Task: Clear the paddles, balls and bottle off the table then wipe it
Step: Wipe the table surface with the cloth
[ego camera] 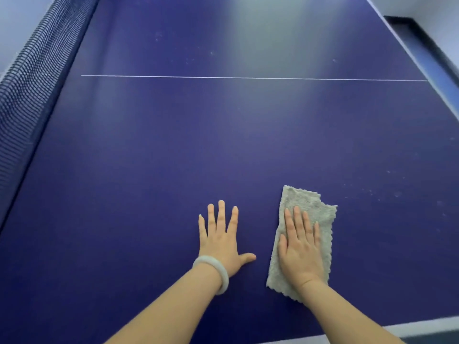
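Note:
A dark blue table-tennis table (173, 150) fills the view. A folded grey cloth (311, 207) lies flat on it near the front edge. My right hand (300, 247) presses flat on the cloth with straight fingers. Just left of the cloth, my left hand (221, 239) rests palm-down on the bare table, fingers spread, a pale bangle on its wrist. No paddles, balls or bottle are in view.
The dark net (27, 90) runs along the left side. A thin white line (248, 77) crosses the table farther out. Pale specks (395, 193) dot the surface to the right of the cloth. The table's far right edge (409, 50) meets a light floor.

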{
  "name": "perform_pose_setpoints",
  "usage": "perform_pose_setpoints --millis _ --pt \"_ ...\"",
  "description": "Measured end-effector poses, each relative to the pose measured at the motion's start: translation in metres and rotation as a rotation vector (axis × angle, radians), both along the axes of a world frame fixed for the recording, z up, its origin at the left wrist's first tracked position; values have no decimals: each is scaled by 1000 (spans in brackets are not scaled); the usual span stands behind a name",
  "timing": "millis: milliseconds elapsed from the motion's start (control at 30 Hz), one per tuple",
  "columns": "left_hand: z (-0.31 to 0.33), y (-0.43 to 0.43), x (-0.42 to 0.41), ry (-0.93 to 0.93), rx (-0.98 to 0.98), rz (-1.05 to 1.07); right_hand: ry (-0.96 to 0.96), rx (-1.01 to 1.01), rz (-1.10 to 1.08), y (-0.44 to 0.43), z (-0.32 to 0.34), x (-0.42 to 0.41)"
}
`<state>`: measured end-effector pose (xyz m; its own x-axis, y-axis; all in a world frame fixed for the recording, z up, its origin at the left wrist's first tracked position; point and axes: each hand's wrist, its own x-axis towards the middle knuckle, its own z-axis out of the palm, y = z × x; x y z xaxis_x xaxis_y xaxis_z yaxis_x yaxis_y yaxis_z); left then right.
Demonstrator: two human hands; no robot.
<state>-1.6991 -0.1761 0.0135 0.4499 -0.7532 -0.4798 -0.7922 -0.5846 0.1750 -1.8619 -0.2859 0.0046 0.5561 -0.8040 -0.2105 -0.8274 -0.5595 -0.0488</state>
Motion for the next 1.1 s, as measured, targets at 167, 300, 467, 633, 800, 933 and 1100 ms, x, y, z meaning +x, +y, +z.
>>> perform_pose_setpoints --millis 167,300,467,633,800,933,1100 --pt "-6 -3 -5 18 35 50 11 -1 63 22 -1 -41" --pt "-5 -5 -4 20 59 55 31 -39 345 -19 -3 -68" --pt "-5 -5 -3 15 77 56 44 -31 -275 -34 -7 -51" --pt "-4 -4 -5 -3 73 55 -57 6 143 49 -5 -20" --pt "-7 -4 -4 -11 65 57 -37 -3 513 10 -1 -89" --pt "-6 -4 -5 -22 73 49 33 -28 159 -50 3 -126" --pt "-4 -5 -5 -13 85 52 -31 -22 -59 -31 1 -59"
